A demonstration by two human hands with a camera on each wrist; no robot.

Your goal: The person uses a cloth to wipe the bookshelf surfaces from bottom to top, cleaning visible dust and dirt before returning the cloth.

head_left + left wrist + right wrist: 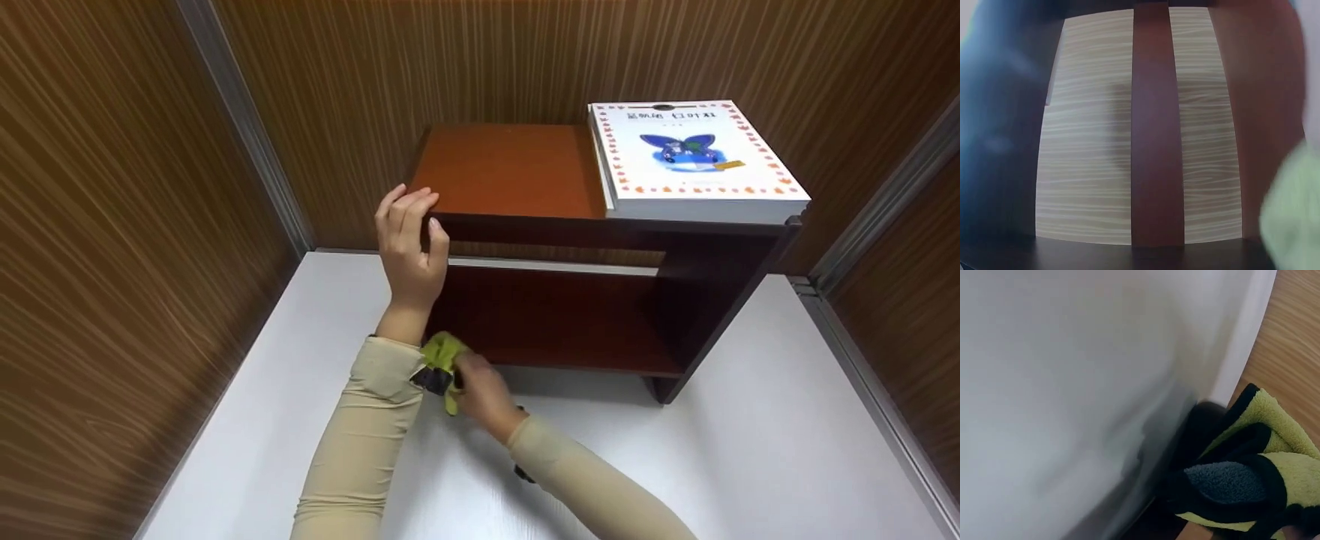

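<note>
A small dark-red wooden shelf (510,169) stands on the white table. My left hand (411,251) rests against its upper left front corner, fingertips at the top board's edge and thumb at the front. Lower down, beside the left forearm, my right hand (484,390) grips a bunched yellow-green cloth (444,349) at the shelf's left side panel. In the right wrist view the cloth (1230,481) shows dark edging and a grey-blue face, folded over. The left wrist view looks into the shelf, with a pale green blur at the lower right.
A stack of white picture books (697,154) lies on the right half of the shelf top. The lower board (555,315) spans between the side panels. Wood-grain walls (112,225) with metal corner strips enclose the white table (750,450) at the back and sides.
</note>
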